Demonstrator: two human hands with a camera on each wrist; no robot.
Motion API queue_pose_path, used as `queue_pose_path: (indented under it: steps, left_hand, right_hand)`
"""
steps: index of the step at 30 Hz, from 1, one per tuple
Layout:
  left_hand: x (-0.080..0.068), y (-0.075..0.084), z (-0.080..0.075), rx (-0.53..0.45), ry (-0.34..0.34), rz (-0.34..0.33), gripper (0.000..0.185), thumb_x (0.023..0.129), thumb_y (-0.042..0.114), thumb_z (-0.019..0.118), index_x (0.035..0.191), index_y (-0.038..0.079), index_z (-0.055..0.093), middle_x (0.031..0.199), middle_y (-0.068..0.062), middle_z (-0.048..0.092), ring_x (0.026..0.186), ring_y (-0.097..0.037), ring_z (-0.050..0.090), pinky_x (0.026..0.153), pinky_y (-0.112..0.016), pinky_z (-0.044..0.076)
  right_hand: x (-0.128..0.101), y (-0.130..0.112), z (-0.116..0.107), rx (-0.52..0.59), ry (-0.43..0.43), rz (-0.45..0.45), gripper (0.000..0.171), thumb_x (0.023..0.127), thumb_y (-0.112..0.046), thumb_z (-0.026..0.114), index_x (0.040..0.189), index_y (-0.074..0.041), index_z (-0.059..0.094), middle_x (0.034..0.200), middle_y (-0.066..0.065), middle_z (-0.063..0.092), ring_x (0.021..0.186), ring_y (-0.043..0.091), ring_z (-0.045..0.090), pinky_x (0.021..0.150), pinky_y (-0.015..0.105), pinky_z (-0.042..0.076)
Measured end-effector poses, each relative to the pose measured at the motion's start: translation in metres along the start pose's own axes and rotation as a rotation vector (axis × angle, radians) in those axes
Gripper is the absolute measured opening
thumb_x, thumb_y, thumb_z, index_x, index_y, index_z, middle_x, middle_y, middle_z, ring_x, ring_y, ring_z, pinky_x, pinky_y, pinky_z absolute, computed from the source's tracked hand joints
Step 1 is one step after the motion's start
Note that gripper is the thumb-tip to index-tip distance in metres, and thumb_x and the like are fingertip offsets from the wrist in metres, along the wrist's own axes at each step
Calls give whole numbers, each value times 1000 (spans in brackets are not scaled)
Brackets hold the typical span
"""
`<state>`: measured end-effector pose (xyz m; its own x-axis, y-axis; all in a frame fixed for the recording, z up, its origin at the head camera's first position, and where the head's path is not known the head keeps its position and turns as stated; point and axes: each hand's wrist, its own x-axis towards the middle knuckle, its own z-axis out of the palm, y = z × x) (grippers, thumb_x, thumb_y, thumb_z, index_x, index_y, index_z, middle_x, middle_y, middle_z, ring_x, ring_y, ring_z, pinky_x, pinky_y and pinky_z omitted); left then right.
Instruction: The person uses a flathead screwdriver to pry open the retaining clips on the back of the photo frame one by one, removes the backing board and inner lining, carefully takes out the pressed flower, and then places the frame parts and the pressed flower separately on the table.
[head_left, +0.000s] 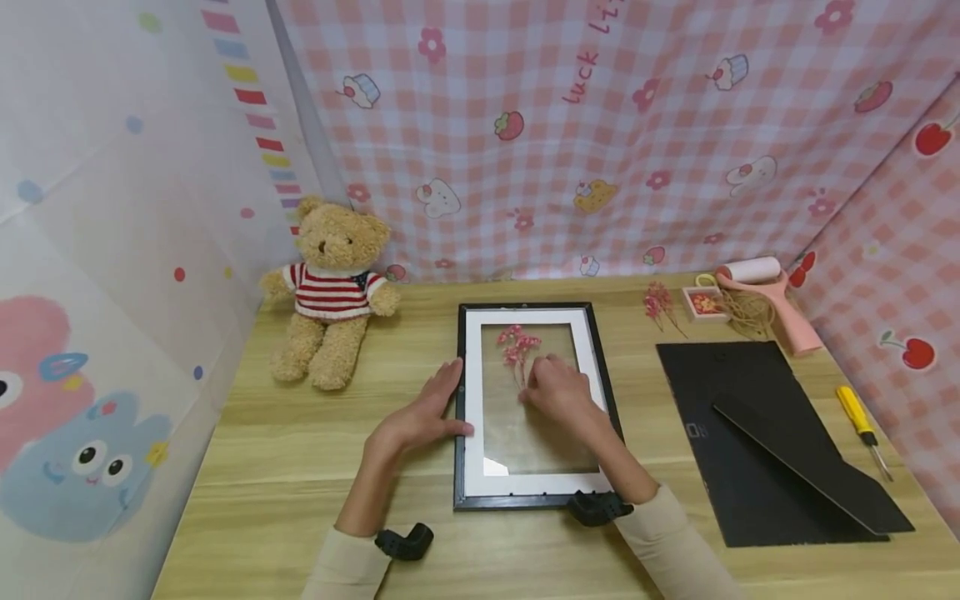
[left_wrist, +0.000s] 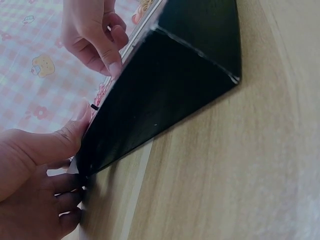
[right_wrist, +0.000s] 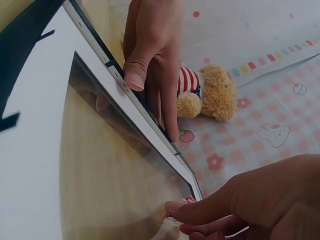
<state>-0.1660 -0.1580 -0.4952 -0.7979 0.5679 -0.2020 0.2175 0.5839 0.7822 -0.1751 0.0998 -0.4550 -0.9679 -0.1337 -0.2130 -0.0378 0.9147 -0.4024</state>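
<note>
Your hands at the picture frame on the wooden table.

Your left hand lies with straight fingers against the frame's left edge, thumb pressing its border. Your right hand rests on the glass, fingertips pinching the stem of the pink dried flower sprig near the frame's top. The black backing board lies right of the frame, the teddy bear to its upper left.

Black frame lies flat on the wood (pink sprig on its glass).
</note>
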Motion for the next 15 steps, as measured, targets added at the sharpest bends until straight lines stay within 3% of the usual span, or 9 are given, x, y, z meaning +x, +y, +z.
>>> queue_pose_path:
  steps: [8, 15]
  left_hand:
    - [4, -5, 1, 10, -4, -9, 110, 102, 24, 79, 174, -1, 1, 184, -22, -1, 171, -41, -5, 138, -57, 3]
    - [9, -18, 5, 3, 4, -11, 113, 100, 29, 80, 176, 4, 0, 185, -18, -3, 171, -37, -7, 139, -55, 2]
  right_hand:
    - [0, -1, 2, 32, 10, -4, 13, 95, -17, 87, 87, -6, 84, 81, 6, 74, 72, 19, 61, 67, 40, 53]
    - [1, 4, 1, 99, -15, -2, 14, 96, -17, 85, 87, -7, 82, 83, 5, 75, 74, 18, 62, 68, 37, 54]
